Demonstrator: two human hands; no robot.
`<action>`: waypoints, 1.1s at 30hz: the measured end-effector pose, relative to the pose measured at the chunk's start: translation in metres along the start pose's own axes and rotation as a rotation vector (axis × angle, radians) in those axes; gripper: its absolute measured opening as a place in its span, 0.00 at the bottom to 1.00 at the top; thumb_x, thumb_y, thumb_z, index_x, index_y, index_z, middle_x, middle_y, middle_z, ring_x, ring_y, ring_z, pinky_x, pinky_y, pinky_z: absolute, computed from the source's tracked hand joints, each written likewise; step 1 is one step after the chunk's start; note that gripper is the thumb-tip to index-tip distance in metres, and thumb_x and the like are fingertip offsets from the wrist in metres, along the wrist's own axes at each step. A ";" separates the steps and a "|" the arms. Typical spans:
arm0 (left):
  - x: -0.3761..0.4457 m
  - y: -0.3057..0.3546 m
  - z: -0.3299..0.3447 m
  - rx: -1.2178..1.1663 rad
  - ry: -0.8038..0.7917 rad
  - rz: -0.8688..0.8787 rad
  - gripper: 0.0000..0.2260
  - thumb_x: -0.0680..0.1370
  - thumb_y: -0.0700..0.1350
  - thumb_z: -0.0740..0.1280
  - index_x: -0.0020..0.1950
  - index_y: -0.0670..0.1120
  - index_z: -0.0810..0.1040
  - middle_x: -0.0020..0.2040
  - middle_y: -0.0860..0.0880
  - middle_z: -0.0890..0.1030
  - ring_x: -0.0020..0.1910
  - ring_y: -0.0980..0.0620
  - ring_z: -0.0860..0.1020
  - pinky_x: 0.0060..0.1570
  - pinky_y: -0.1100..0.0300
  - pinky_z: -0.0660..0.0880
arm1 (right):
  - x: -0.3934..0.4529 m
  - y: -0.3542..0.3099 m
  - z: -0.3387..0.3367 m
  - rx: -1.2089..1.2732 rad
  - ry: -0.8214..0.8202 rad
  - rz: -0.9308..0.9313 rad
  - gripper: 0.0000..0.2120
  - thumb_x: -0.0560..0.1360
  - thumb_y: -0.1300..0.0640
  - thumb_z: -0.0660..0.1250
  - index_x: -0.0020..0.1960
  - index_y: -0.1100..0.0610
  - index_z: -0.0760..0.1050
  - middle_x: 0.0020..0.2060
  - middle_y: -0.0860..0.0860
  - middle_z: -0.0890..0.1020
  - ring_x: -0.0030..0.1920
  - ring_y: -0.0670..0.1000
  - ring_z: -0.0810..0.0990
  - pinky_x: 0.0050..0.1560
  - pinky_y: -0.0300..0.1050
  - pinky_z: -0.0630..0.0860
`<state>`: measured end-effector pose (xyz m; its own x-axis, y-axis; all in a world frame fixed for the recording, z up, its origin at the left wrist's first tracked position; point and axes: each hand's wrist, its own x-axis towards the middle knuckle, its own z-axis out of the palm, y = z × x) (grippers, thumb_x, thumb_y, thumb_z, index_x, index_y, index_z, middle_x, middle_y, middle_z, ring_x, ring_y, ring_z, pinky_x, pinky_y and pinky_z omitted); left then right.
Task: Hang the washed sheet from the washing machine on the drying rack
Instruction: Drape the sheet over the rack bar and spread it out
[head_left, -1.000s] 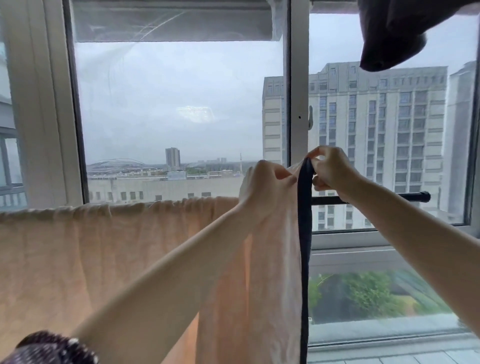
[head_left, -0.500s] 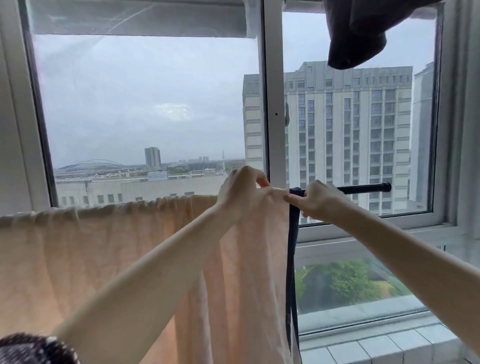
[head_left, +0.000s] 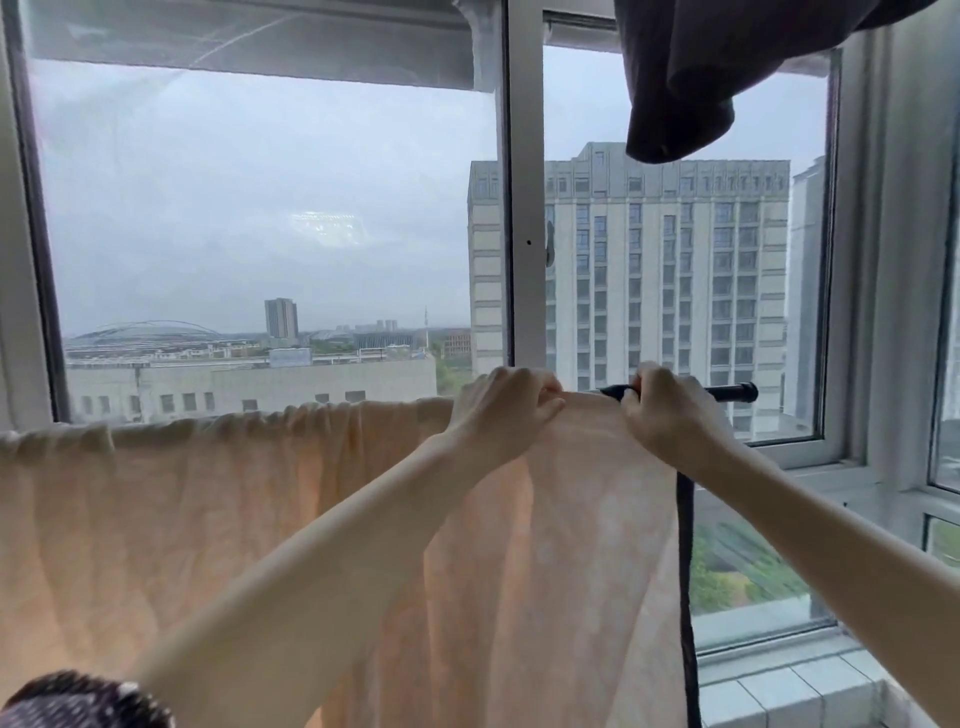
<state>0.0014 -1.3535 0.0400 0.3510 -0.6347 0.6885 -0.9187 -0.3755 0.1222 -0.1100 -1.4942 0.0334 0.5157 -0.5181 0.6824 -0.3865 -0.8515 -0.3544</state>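
A pale peach sheet (head_left: 218, 509) with a dark border strip (head_left: 685, 571) along its right edge hangs over the black rod of the drying rack (head_left: 732, 391), which runs across in front of the window. Most of the rod is hidden under the cloth; only its right end shows. My left hand (head_left: 501, 410) pinches the sheet's top fold on the rod. My right hand (head_left: 662, 410) grips the sheet's dark-edged corner on the rod, a short way right of the left hand, with the cloth stretched flat between them.
A dark garment (head_left: 680, 88) hangs from above at the upper right. The window frame's centre post (head_left: 524, 208) stands just behind the rod. A tiled sill (head_left: 779, 686) lies at the lower right. A dark speckled sleeve (head_left: 78, 701) shows at the bottom left.
My right hand has drawn the dark-edged corner to the right along the rod, away from the left hand, and the bunched cloth between them has spread flat. The view has shifted.
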 end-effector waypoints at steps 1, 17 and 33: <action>-0.002 -0.001 -0.001 -0.011 0.007 0.007 0.10 0.78 0.50 0.65 0.57 0.51 0.80 0.53 0.50 0.83 0.51 0.50 0.80 0.49 0.56 0.75 | -0.003 0.004 -0.001 -0.095 -0.067 0.022 0.10 0.78 0.57 0.58 0.40 0.58 0.69 0.34 0.55 0.77 0.35 0.56 0.76 0.34 0.46 0.72; -0.080 -0.112 -0.079 0.188 0.220 -0.157 0.18 0.80 0.59 0.55 0.62 0.52 0.76 0.56 0.53 0.82 0.55 0.50 0.78 0.56 0.53 0.72 | -0.018 -0.125 0.051 0.138 -0.112 -0.727 0.14 0.81 0.51 0.54 0.60 0.58 0.72 0.55 0.54 0.77 0.54 0.53 0.76 0.54 0.51 0.74; -0.124 -0.174 -0.102 0.601 0.179 -0.188 0.21 0.81 0.58 0.48 0.48 0.50 0.77 0.42 0.52 0.81 0.44 0.46 0.80 0.46 0.51 0.71 | 0.001 -0.071 0.073 -0.128 0.051 -0.770 0.15 0.82 0.47 0.49 0.56 0.55 0.70 0.45 0.51 0.76 0.40 0.51 0.75 0.43 0.49 0.75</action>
<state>0.0995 -1.1398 0.0062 0.4125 -0.4184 0.8092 -0.5653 -0.8141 -0.1327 -0.0265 -1.4397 0.0127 0.6399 0.2219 0.7357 -0.0211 -0.9520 0.3055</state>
